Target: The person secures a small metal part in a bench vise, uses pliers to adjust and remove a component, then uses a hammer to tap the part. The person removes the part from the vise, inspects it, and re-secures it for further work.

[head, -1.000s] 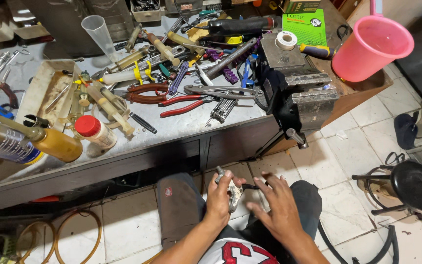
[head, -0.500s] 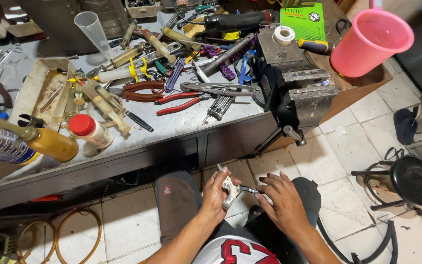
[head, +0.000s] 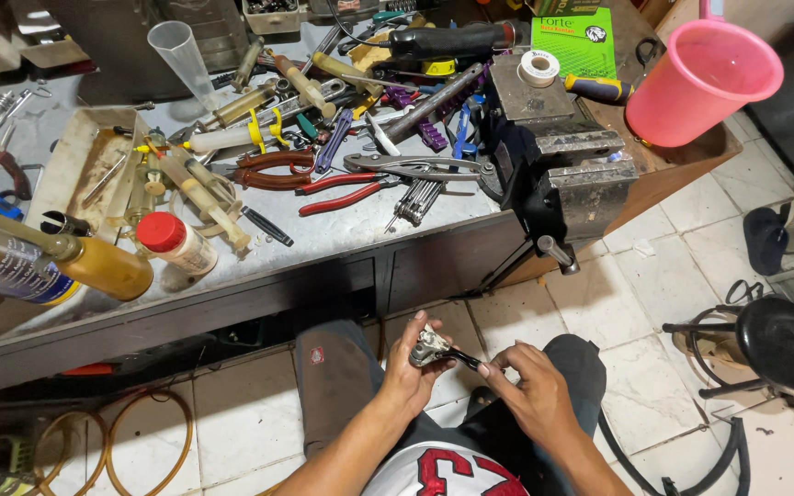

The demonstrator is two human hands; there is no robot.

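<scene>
While the desk (head: 342, 241) is buried in tools, the real action is down low over the person's lap, where both hands meet above the tiled floor (head: 636, 303). Left hand (head: 408, 377) is curled around a small grey metal part (head: 430, 345), fingers wrapped over it, and right hand (head: 535, 390) is pinching the end of a thin dark rod (head: 464, 359) that sticks out of that part. The rod's long axis runs from upper left at the part down to the right, toward the right fingertips, roughly level with a slight slope. Containers up top: a pink bucket (head: 702, 84) sits at the right end of the desk, tilted toward the camera, and I can't see anything in it. A clear plastic cup (head: 176, 53) stands upright near the back and looks empty. A shallow tray (head: 80, 170) on the left has a few thin metal bits in it, too small to make out. A red-capped bottle (head: 176, 244) lies on its side near the front edge, next to a yellow spray can (head: 43, 262) also lying down. A big vise (head: 558, 156) is at the right end of the desk.
</scene>
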